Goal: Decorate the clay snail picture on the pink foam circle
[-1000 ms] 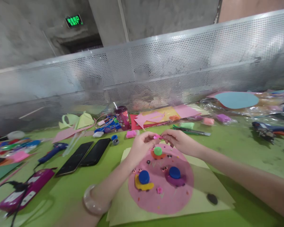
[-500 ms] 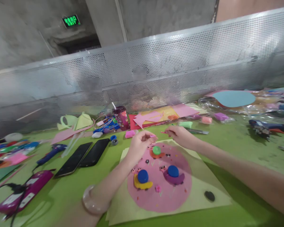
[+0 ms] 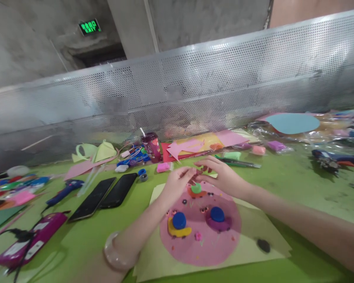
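A pink paper disc (image 3: 200,239) lies on a pale yellow sheet (image 3: 253,228) on the green table. On the disc sit three clay snails with bottle-cap shells: orange with a green cap (image 3: 196,189), yellow with a blue cap (image 3: 179,222), purple with a blue cap (image 3: 217,216). My left hand (image 3: 177,184) and my right hand (image 3: 221,175) meet just above the far edge of the disc, over the green-capped snail. Both pinch a small pink bit of clay (image 3: 194,171) between their fingertips. The left wrist wears a pale bangle (image 3: 115,253).
Two black phones (image 3: 106,194) lie to the left, beside a blue glue gun (image 3: 63,190) and a magenta box with a cable (image 3: 29,239). A drink cup (image 3: 152,146), coloured paper (image 3: 200,143), clay lumps (image 3: 258,149) and a perforated metal barrier (image 3: 194,90) stand behind. A black blob (image 3: 264,245) rests on the sheet.
My hands drew slightly apart half a second ago and have now come back together, with the right fingers spread over the left fingertips above the green-capped snail.
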The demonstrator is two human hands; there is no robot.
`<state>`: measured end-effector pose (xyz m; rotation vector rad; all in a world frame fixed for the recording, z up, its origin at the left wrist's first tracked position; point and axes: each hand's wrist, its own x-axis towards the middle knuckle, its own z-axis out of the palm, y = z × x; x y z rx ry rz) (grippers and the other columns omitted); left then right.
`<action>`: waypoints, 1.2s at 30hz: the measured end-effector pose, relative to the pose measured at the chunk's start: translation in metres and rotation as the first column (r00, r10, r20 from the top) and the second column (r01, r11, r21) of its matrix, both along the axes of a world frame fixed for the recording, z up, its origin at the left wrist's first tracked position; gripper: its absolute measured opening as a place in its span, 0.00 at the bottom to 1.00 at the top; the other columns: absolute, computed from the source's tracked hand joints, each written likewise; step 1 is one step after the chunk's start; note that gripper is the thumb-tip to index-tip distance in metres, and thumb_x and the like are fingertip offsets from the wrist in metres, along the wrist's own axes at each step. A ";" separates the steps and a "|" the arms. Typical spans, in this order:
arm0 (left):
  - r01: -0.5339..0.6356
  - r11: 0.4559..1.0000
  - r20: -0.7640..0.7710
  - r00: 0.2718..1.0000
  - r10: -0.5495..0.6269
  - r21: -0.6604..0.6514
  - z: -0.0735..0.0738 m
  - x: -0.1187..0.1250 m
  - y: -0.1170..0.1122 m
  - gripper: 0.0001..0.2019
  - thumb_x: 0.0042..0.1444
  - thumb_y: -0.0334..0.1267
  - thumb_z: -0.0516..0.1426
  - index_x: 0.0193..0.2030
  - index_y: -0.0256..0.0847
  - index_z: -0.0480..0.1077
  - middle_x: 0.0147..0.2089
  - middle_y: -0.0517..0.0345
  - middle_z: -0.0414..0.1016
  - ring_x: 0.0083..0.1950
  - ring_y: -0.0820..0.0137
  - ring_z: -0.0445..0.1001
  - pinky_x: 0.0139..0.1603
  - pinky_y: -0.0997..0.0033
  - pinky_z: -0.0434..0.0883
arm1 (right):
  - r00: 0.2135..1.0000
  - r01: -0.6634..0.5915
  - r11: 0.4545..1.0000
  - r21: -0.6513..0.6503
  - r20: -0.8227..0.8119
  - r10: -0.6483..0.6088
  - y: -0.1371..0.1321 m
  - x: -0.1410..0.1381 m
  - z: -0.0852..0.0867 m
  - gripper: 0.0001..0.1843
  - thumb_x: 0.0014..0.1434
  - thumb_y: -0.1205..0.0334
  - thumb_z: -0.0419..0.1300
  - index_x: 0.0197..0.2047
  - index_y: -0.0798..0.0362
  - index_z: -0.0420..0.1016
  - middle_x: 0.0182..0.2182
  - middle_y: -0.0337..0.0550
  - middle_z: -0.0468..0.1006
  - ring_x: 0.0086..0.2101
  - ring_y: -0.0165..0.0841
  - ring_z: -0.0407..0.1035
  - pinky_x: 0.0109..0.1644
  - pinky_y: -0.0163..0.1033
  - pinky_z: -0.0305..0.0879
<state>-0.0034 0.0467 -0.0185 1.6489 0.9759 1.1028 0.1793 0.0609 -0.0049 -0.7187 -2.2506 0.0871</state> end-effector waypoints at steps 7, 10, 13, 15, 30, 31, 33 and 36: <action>0.079 0.996 0.085 0.994 -0.075 -0.046 -0.012 -0.002 0.002 0.12 0.62 0.41 0.55 0.46 0.35 0.69 0.44 0.53 0.72 0.40 0.67 0.73 0.41 0.62 0.73 | 0.977 -0.126 0.991 0.038 -0.167 0.131 -0.012 -0.007 0.002 0.05 0.61 0.64 0.57 0.38 0.52 0.75 0.39 0.45 0.71 0.40 0.33 0.69 0.44 0.42 0.72; 0.117 0.988 0.141 0.985 -0.102 -0.098 -0.012 -0.001 0.002 0.12 0.62 0.42 0.54 0.45 0.34 0.69 0.42 0.53 0.73 0.40 0.68 0.74 0.41 0.62 0.73 | 0.967 -0.122 0.992 0.035 -0.219 0.127 -0.010 -0.007 0.000 0.07 0.62 0.65 0.56 0.37 0.52 0.76 0.41 0.46 0.69 0.38 0.32 0.69 0.40 0.41 0.73; 0.138 0.981 0.176 0.978 -0.113 -0.139 -0.008 0.000 0.000 0.11 0.62 0.41 0.54 0.43 0.34 0.69 0.41 0.54 0.73 0.40 0.68 0.74 0.41 0.62 0.73 | 0.963 -0.126 0.991 0.045 -0.232 0.133 -0.009 -0.007 0.000 0.07 0.61 0.66 0.56 0.36 0.53 0.76 0.41 0.46 0.68 0.38 0.31 0.68 0.39 0.39 0.72; 0.141 0.977 0.185 0.976 -0.111 -0.158 -0.005 0.001 -0.001 0.10 0.62 0.40 0.55 0.41 0.34 0.70 0.40 0.54 0.73 0.39 0.68 0.74 0.41 0.63 0.73 | 0.965 -0.126 0.990 0.065 -0.225 0.137 -0.009 -0.006 0.001 0.06 0.61 0.65 0.57 0.34 0.53 0.75 0.38 0.45 0.67 0.38 0.32 0.67 0.41 0.40 0.71; 0.014 0.978 0.232 0.972 0.035 -0.206 0.004 0.007 -0.006 0.09 0.61 0.38 0.56 0.44 0.34 0.69 0.43 0.53 0.72 0.40 0.68 0.73 0.40 0.63 0.73 | 0.962 -0.023 0.990 0.136 -0.267 0.059 -0.010 -0.008 -0.001 0.08 0.62 0.71 0.51 0.36 0.51 0.69 0.39 0.45 0.67 0.41 0.35 0.66 0.45 0.44 0.67; 0.019 0.977 0.240 0.970 0.033 -0.212 0.003 0.006 -0.005 0.09 0.61 0.38 0.55 0.44 0.34 0.69 0.43 0.54 0.72 0.40 0.68 0.73 0.40 0.63 0.73 | 0.963 -0.027 0.992 0.127 -0.261 0.060 -0.009 -0.008 -0.001 0.08 0.62 0.71 0.51 0.36 0.51 0.68 0.38 0.45 0.68 0.41 0.34 0.66 0.45 0.43 0.67; 0.030 0.974 0.260 0.965 0.030 -0.225 0.001 0.006 -0.004 0.09 0.61 0.38 0.55 0.44 0.34 0.69 0.42 0.54 0.72 0.39 0.69 0.73 0.39 0.64 0.73 | 0.968 -0.029 0.994 0.105 -0.246 0.054 -0.008 -0.008 -0.001 0.08 0.62 0.72 0.50 0.36 0.52 0.67 0.37 0.45 0.68 0.40 0.34 0.66 0.44 0.42 0.67; 0.040 0.971 0.296 0.955 0.033 -0.237 -0.001 0.005 -0.002 0.09 0.61 0.38 0.55 0.44 0.34 0.69 0.42 0.54 0.72 0.38 0.70 0.73 0.38 0.65 0.73 | 0.975 -0.015 0.997 0.073 -0.222 0.031 -0.008 -0.007 -0.001 0.05 0.63 0.69 0.52 0.35 0.52 0.66 0.35 0.44 0.69 0.37 0.33 0.67 0.40 0.40 0.67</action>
